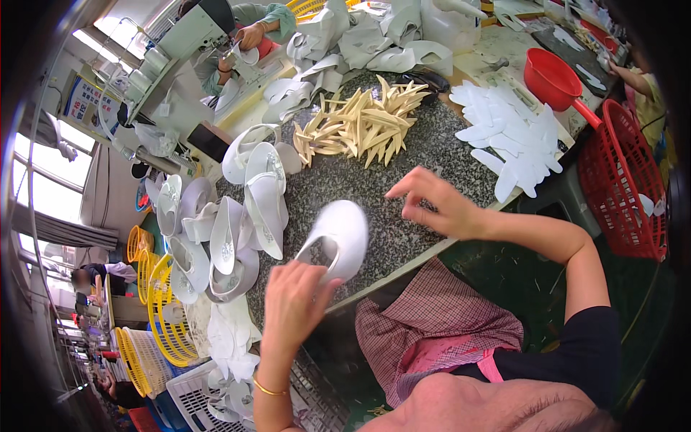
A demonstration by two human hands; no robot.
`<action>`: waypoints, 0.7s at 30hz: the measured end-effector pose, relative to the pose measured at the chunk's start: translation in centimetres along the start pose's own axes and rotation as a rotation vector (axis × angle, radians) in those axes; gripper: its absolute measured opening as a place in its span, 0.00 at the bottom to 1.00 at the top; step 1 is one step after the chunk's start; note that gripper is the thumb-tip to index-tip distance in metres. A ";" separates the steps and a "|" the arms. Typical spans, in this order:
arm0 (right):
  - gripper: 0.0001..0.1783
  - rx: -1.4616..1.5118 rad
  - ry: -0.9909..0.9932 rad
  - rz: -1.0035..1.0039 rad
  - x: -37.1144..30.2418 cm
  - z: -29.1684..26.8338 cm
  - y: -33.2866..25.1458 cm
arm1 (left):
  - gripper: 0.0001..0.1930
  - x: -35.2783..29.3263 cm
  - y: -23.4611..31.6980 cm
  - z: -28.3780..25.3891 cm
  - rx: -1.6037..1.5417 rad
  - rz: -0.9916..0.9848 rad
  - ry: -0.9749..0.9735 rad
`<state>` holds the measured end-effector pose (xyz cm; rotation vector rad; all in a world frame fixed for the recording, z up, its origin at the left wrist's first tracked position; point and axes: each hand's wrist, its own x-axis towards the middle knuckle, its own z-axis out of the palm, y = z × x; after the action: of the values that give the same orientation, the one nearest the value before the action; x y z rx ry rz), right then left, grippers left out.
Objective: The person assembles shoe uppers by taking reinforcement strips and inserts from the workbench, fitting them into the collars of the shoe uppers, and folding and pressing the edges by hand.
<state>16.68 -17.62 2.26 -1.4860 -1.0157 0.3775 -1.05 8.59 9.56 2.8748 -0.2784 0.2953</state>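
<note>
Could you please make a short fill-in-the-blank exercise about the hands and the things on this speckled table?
1. The left hand holds a ___ shoe upper.
2. The right hand hovers over the speckled table and holds ___.
3. The pile of tan strips lies ___ the right hand, farther from the person.
4. The scoop beside the basket is ___.

Missing words: white; nothing; beyond; red

You are wearing a thin gold bangle [268, 389] on the left wrist; the left hand [294, 302] and forearm are bare. Your right hand [439, 205] is carrying no ring or watch that shows. You are wearing a black short sleeve [576, 345] on the right arm, and a red-and-white checked apron [432, 317] with a pink strap [491, 366].
</note>
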 end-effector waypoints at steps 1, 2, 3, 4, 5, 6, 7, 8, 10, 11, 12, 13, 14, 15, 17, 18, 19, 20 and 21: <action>0.18 -0.198 0.048 -0.016 0.3 -1.2 0.0 | 0.12 0.3 0.8 0.8 -0.004 0.019 0.082; 0.14 -0.395 0.095 -0.036 0.9 -2.2 0.2 | 0.13 0.5 1.8 1.7 0.041 -0.010 0.090; 0.14 -0.395 0.094 -0.045 1.8 -3.0 0.4 | 0.13 0.8 2.7 2.6 0.088 -0.040 0.102; 0.11 -0.491 0.120 -0.101 2.9 -3.7 0.6 | 0.14 1.3 3.5 3.5 0.057 -0.102 0.087; 0.08 -0.593 0.136 -0.087 4.0 -4.4 0.8 | 0.15 2.0 4.2 4.3 0.023 -0.181 0.046; 0.07 -0.611 0.175 -0.133 5.1 -5.0 1.1 | 0.20 2.8 4.8 5.0 0.036 -0.166 0.078; 0.07 -0.608 0.183 -0.167 6.4 -5.5 1.4 | 0.20 3.6 5.4 5.4 0.043 -0.166 0.083; 0.08 -0.606 0.225 -0.164 7.8 -6.1 1.7 | 0.22 4.4 6.0 5.8 0.087 -0.160 0.108; 0.09 -0.603 0.272 -0.170 10.3 -6.9 2.5 | 0.28 6.0 6.7 5.8 0.152 -0.149 0.101; 0.10 -0.716 0.301 -0.220 11.4 -7.1 3.0 | 0.28 6.9 6.7 5.6 0.169 -0.124 0.151; 0.11 -0.827 0.330 -0.290 12.3 -7.4 3.5 | 0.28 7.9 6.6 5.3 0.194 -0.069 0.228; 0.11 -0.826 0.343 -0.275 13.0 -7.7 3.9 | 0.29 9.0 6.5 5.0 0.216 -0.020 0.297; 0.12 -0.902 0.286 -0.192 13.6 -8.1 4.3 | 0.27 10.0 6.2 4.8 0.151 -0.064 0.223; 0.13 -0.994 0.214 -0.064 14.1 -8.4 4.7 | 0.27 11.1 5.9 4.7 0.154 -0.058 0.227; 0.12 -0.954 0.242 -0.123 14.5 -9.0 5.2 | 0.25 13.3 4.9 4.7 0.049 -0.024 0.169; 0.11 -0.838 0.284 -0.124 14.6 -9.3 5.3 | 0.22 14.0 4.5 4.8 0.019 0.034 0.128; 0.11 -0.729 0.325 -0.117 14.7 -9.6 5.2 | 0.22 14.3 4.4 5.1 0.027 0.033 0.123; 0.11 -0.676 0.369 -0.137 14.5 -9.9 5.0 | 0.22 14.5 4.5 5.5 -0.037 0.076 0.041; 0.11 -0.664 0.363 -0.152 14.4 -10.1 4.7 | 0.23 14.5 4.6 5.9 -0.099 0.117 -0.046</action>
<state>33.94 -12.48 4.65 -1.9540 -0.9925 -0.3717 12.93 0.35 8.18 2.7752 -0.4580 0.2296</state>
